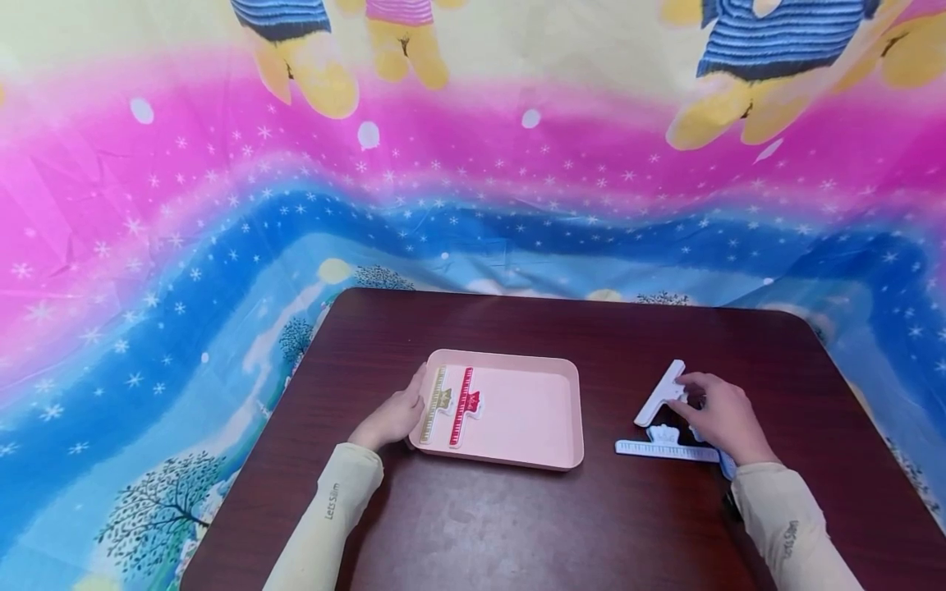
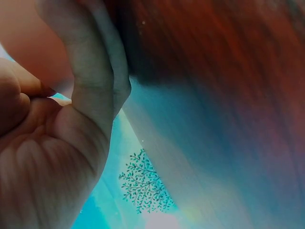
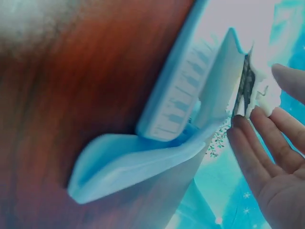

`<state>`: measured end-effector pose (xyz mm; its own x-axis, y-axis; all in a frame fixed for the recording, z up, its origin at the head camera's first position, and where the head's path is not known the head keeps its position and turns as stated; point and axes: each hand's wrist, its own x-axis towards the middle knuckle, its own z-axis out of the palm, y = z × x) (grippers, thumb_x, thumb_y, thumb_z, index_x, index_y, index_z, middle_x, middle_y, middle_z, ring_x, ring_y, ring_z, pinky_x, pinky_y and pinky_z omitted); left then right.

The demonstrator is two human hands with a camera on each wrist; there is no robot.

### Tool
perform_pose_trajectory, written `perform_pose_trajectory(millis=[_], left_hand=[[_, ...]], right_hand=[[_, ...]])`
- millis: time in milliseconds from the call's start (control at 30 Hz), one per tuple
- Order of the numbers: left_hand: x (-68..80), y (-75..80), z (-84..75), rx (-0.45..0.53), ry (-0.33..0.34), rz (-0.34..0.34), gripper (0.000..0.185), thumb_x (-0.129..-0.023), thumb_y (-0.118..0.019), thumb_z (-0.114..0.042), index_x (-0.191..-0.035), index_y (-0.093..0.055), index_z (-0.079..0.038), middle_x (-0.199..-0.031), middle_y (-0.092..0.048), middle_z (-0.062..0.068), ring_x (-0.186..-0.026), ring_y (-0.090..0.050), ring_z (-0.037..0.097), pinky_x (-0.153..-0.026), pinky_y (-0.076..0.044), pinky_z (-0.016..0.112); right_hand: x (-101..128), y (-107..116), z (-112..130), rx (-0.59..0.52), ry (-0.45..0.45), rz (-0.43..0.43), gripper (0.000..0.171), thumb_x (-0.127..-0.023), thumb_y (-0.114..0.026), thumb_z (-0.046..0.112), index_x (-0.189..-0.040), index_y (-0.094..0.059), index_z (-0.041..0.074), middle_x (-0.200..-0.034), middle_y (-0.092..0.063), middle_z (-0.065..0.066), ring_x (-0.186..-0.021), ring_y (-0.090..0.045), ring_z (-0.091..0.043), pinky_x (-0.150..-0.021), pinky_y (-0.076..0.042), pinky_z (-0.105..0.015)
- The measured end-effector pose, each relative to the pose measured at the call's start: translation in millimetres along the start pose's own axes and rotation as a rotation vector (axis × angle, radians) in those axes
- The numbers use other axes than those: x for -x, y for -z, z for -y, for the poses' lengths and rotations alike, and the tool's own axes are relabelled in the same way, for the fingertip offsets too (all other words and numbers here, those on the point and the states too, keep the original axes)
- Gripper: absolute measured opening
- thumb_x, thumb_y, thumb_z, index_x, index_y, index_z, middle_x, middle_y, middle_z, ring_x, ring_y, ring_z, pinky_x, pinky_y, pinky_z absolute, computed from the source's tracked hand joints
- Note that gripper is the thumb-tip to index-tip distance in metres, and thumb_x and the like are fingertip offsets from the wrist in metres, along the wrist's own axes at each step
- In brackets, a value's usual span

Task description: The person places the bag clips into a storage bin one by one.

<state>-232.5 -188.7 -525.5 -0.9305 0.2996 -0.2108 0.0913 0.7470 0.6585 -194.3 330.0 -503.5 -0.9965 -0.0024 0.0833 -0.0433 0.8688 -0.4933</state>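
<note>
A shallow pink tray (image 1: 528, 410) lies on the table, with a gold clip (image 1: 435, 410) and a red clip (image 1: 461, 410) side by side near its left wall. My left hand (image 1: 393, 417) grips the tray's left edge. In the left wrist view, its fingers (image 2: 93, 71) bend along the tray wall. On the right, my right hand (image 1: 727, 417) pinches the handle of a white clip (image 1: 656, 396) between thumb and fingers; the clip stands at a slant. A light blue clip (image 1: 665, 448) with a piano-key pattern lies just below it.
Another blue clip (image 3: 133, 164) lies partly under my right hand and against the piano-key clip. The dark wooden table (image 1: 473, 525) has rounded far corners. Behind it hangs a patterned cloth (image 1: 473, 164) in pink and blue.
</note>
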Motion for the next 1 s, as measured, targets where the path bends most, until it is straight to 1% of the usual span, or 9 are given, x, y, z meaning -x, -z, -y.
perform_pose_trajectory(millis=[300,433,500,633,667,733,867,900,1000], left_hand=[[-0.7,2.0,-0.8,0.01,0.01,0.0,0.065,-0.11,-0.032,-0.014,-0.168,-0.005,-0.012,-0.069,-0.06,0.008,-0.046,-0.061,0.017,-0.058,-0.053,0.031],[-0.7,2.3,-2.0,0.0,0.006,-0.006,0.064,-0.11,-0.031,-0.014,-0.168,-0.006,-0.011,-0.077,-0.067,0.017,-0.047,-0.061,0.016,-0.06,-0.054,0.032],[-0.5,1.9,-2.6,-0.012,0.002,-0.009,0.063,-0.11,-0.031,-0.014,-0.168,-0.007,-0.009,-0.093,-0.07,0.025,-0.048,-0.061,0.016,-0.066,-0.054,0.031],[0.1,0.6,-3.8,0.0,0.008,-0.004,0.063,-0.109,-0.031,-0.014,-0.168,-0.007,-0.009,-0.116,-0.066,0.031,-0.048,-0.061,0.015,-0.067,-0.055,0.031],[0.2,0.3,-4.0,0.011,0.013,-0.001,0.064,-0.11,-0.031,-0.014,-0.168,-0.006,-0.01,-0.116,-0.066,0.031,-0.046,-0.061,0.016,-0.065,-0.055,0.031],[0.6,-0.4,-4.1,0.025,0.016,0.0,0.064,-0.109,-0.031,-0.014,-0.168,-0.005,-0.011,-0.109,-0.066,0.03,-0.045,-0.061,0.017,-0.059,-0.054,0.032],[0.6,-1.2,-3.5,0.036,0.015,-0.01,0.064,-0.109,-0.031,-0.013,-0.168,-0.006,-0.011,-0.1,-0.066,0.025,-0.044,-0.06,0.017,-0.054,-0.054,0.032],[0.5,-1.2,-3.1,0.038,0.016,-0.008,0.064,-0.109,-0.031,-0.013,-0.168,-0.006,-0.012,-0.095,-0.066,0.023,-0.044,-0.06,0.017,-0.053,-0.054,0.032],[0.1,-1.0,-2.7,0.044,0.019,-0.005,0.064,-0.109,-0.031,-0.013,-0.168,-0.005,-0.012,-0.089,-0.065,0.019,-0.044,-0.061,0.017,-0.052,-0.054,0.033]], right_hand=[[-1.9,13.1,8.4,-0.124,0.02,-0.052,0.046,-0.095,-0.077,0.025,-0.13,-0.065,-0.002,-0.121,-0.067,-0.031,-0.102,-0.069,-0.046,-0.081,-0.06,-0.058],[-1.3,17.9,10.1,-0.17,-0.004,-0.046,0.052,-0.097,-0.073,0.035,-0.136,-0.062,0.002,-0.124,-0.066,-0.029,-0.105,-0.067,-0.045,-0.081,-0.06,-0.055],[-0.2,19.6,9.7,-0.193,-0.019,-0.038,0.054,-0.099,-0.071,0.038,-0.139,-0.06,0.004,-0.127,-0.064,-0.028,-0.108,-0.065,-0.046,-0.081,-0.061,-0.05],[2.5,20.4,7.3,-0.234,-0.01,-0.038,0.051,-0.101,-0.068,0.035,-0.141,-0.06,0.006,-0.134,-0.06,-0.027,-0.113,-0.061,-0.044,-0.079,-0.055,-0.02],[2.9,20.1,6.6,-0.243,0.006,-0.047,0.048,-0.101,-0.068,0.034,-0.14,-0.062,0.007,-0.135,-0.06,-0.025,-0.114,-0.06,-0.041,-0.078,-0.051,-0.013],[3.1,18.7,5.5,-0.26,0.046,-0.071,0.041,-0.102,-0.067,0.031,-0.138,-0.065,0.01,-0.137,-0.06,-0.022,-0.115,-0.06,-0.022,-0.078,-0.043,-0.004],[3.1,17.7,5.8,-0.32,0.1,-0.095,0.033,-0.105,-0.062,0.03,-0.131,-0.071,0.012,-0.14,-0.062,-0.014,-0.114,-0.048,0.012,-0.085,-0.039,-0.001],[3.2,17.8,5.9,-0.343,0.101,-0.092,0.034,-0.106,-0.06,0.031,-0.131,-0.071,0.011,-0.138,-0.063,-0.01,-0.112,-0.046,0.017,-0.085,-0.041,-0.001],[4.1,19.3,5.2,-0.433,0.073,-0.053,0.039,-0.108,-0.055,0.033,-0.134,-0.068,0.009,-0.13,-0.066,0.006,-0.11,-0.054,0.016,-0.085,-0.042,-0.004]])
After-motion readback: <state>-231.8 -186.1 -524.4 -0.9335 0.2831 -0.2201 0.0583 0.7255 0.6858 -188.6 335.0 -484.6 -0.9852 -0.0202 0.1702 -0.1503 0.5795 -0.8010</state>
